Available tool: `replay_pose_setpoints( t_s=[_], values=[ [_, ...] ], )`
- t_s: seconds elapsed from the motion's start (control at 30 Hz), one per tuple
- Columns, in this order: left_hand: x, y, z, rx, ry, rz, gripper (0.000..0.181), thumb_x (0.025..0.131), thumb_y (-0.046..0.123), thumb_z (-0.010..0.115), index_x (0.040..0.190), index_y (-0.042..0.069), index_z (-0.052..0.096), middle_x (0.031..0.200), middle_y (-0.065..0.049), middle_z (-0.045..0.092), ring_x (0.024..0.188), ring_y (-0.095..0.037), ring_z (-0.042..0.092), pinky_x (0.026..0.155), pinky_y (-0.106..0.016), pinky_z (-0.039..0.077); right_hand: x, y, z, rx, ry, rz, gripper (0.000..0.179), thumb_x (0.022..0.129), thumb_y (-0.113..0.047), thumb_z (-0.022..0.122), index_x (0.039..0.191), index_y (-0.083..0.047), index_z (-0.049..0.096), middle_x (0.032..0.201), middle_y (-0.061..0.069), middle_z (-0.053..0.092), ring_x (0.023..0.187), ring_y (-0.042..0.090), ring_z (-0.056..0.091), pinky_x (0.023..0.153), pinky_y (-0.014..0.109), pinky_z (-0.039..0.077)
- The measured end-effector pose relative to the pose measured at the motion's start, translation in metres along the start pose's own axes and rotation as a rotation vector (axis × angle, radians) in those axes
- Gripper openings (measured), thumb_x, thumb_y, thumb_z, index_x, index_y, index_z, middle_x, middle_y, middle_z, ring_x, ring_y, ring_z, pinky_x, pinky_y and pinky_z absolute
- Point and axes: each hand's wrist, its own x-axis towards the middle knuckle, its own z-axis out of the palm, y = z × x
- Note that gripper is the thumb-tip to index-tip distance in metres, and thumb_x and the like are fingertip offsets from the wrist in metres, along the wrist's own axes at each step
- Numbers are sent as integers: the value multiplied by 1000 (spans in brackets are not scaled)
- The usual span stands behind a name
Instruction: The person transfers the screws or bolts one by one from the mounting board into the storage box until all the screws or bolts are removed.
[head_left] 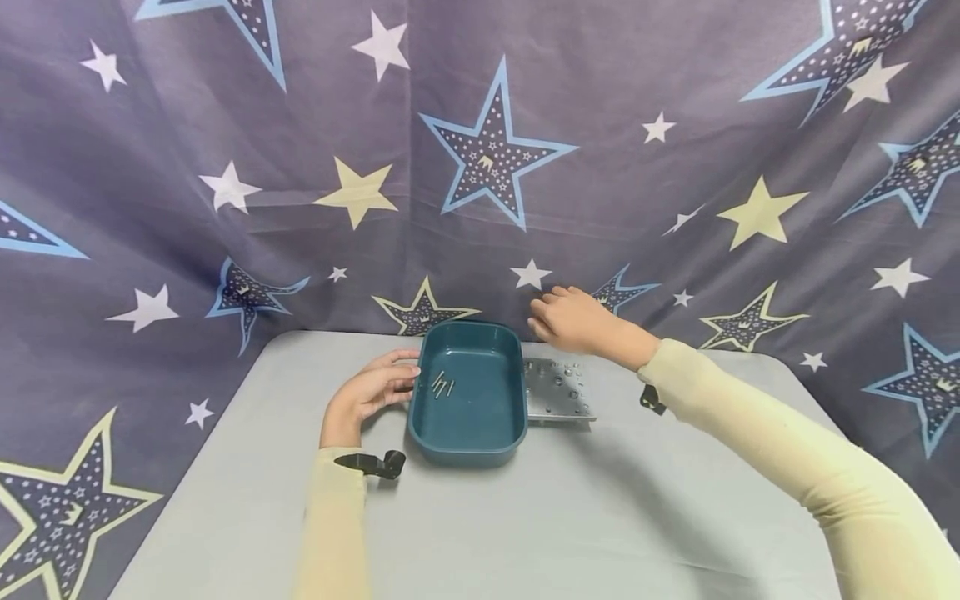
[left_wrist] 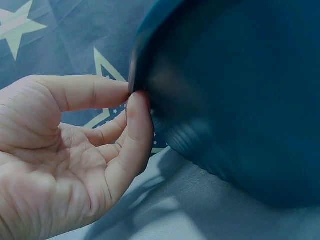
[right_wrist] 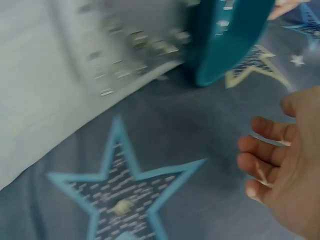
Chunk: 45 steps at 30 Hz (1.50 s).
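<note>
The tub [head_left: 476, 421] seems stiff; its rim [head_left: 471, 452], best for holding, is pinched by left fingers [left_wrist: 134, 132]. Right fingers [right_wrist: 261, 150] are loosely bent.

A plain teal tray [head_left: 468, 429]; dull-gold pins [head_left: 451, 388]; a silver plate [head_left: 547, 393] with shiny round spots. The table [head_left: 247, 517] is pale grey. The curtain [head_left: 615, 50] is dusky purple, printed with stars [head_left: 487, 146]: white, yellow, and navy ones filled with tiny pale stars and dots (some edged light blue, others pale yellow). The sleeves [head_left: 757, 437] are cream-yellow, the wrist mounts [head_left: 392, 464] black.
</note>
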Motion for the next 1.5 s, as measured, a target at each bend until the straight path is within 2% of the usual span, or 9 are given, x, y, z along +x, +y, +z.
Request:
replay_pose_setpoints(
  t_s=[0.1,0.2,0.33,0.63,0.83,1.07,1.33,1.5],
  values=[
    [-2,1,-3,0,3,3,59,103,4,51,155,-5,25,107,1,68,95,-10,67,82,-26,57,-9,10,13,-66,34,-19,22,104,-25,54,91,-7,58,83,9,60,82,29,59,76,44,50],
    [-4,2,-5,3,1,6,59,103,4,51,155,-5,25,106,2,68,96,-10,67,82,-26,57,-17,19,23,-107,79,-70,19,103,-23,54,93,-8,57,86,8,59,82,28,58,74,42,48],
    [-5,3,-4,-1,-2,11,58,103,4,51,155,-5,25,106,2,69,96,-10,68,83,-27,57,-27,31,34,-115,90,-119,16,102,-22,54,93,-9,56,86,7,58,82,27,56,74,41,45],
    [1,4,3,13,-10,5,58,103,5,51,155,-4,27,109,0,68,99,-12,67,85,-29,56,-47,49,61,-153,0,-181,17,103,-24,49,103,-9,57,95,7,59,90,27,56,81,41,46],
    [3,5,5,13,-14,1,58,103,5,52,154,-4,27,110,0,67,100,-13,67,85,-28,57,-57,54,73,-138,-50,-187,17,103,-24,49,106,-9,57,102,8,63,95,27,57,85,43,48],
    [2,4,3,8,-12,-4,58,103,6,51,155,-3,27,109,1,68,101,-13,67,85,-28,57,-64,58,83,-112,-59,-178,14,103,-22,51,101,-9,55,95,7,61,89,26,55,80,42,47],
    [1,3,0,11,-4,-5,58,103,6,51,155,-4,26,111,0,68,102,-12,67,86,-28,57,-66,58,95,-109,-93,-169,18,102,-23,54,106,-6,58,96,8,62,89,26,55,82,42,48],
    [0,0,0,-3,-6,-7,59,103,6,51,155,-4,25,109,0,69,100,-12,67,83,-27,57,-67,56,101,-121,-92,-175,18,102,-25,55,104,-7,60,95,7,63,89,26,56,82,42,49]
  ],
)
